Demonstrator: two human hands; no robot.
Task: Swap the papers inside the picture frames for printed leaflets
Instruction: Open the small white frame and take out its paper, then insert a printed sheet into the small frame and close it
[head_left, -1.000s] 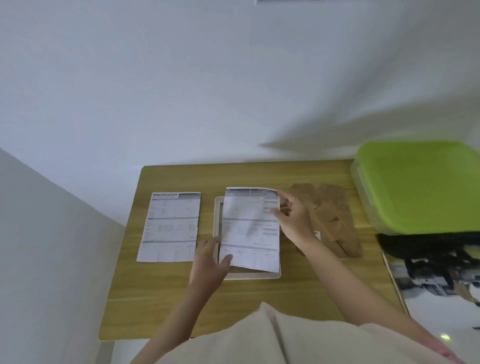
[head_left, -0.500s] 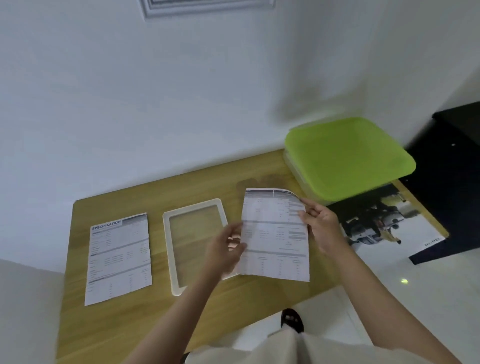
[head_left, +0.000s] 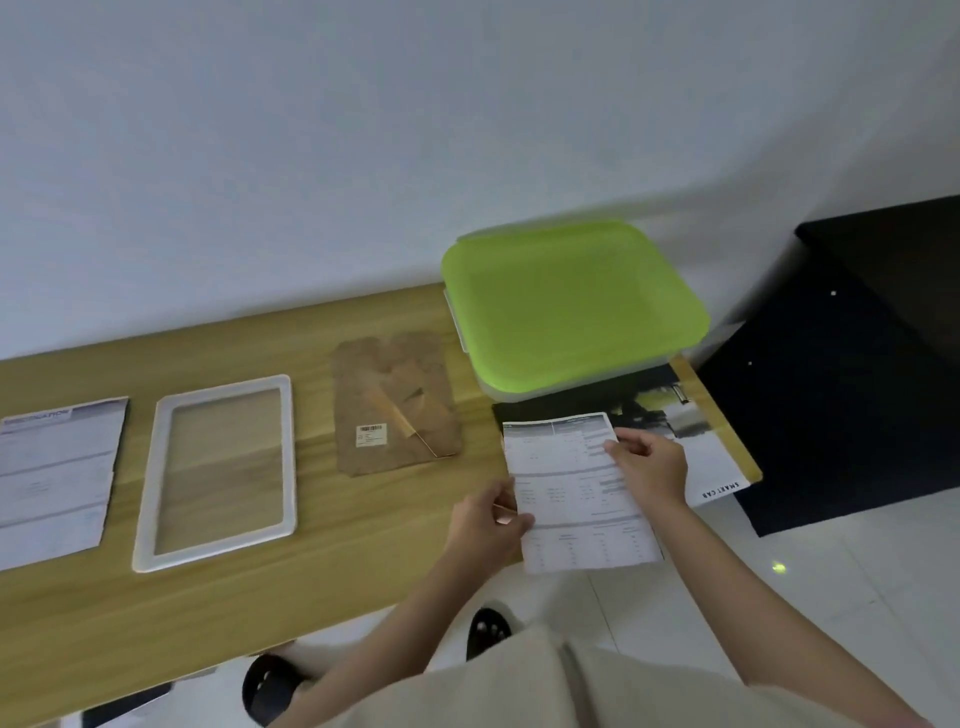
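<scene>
A printed sheet (head_left: 576, 493) hangs over the table's right front part, held by both hands. My left hand (head_left: 485, 525) pinches its left edge and my right hand (head_left: 649, 467) pinches its upper right edge. An empty white picture frame (head_left: 140, 499) lies flat on the wooden table (head_left: 311, 571), with the wood showing through its pane. Left of the frame lies a second printed sheet (head_left: 52, 478). A brown backing board (head_left: 397, 405) with a barcode sticker rests between the frame and the held sheet.
A box with a green lid (head_left: 566, 301) stands at the table's back right. A dark poster (head_left: 696, 441) lies under it and reaches toward the right edge. A black cabinet (head_left: 857, 364) stands to the right. Black slippers (head_left: 270, 686) show below the table edge.
Both hands have lifted the sheet off the frame and carried it to the right, past the backing board. The frame now lies bare. The camera has swung to the right.
</scene>
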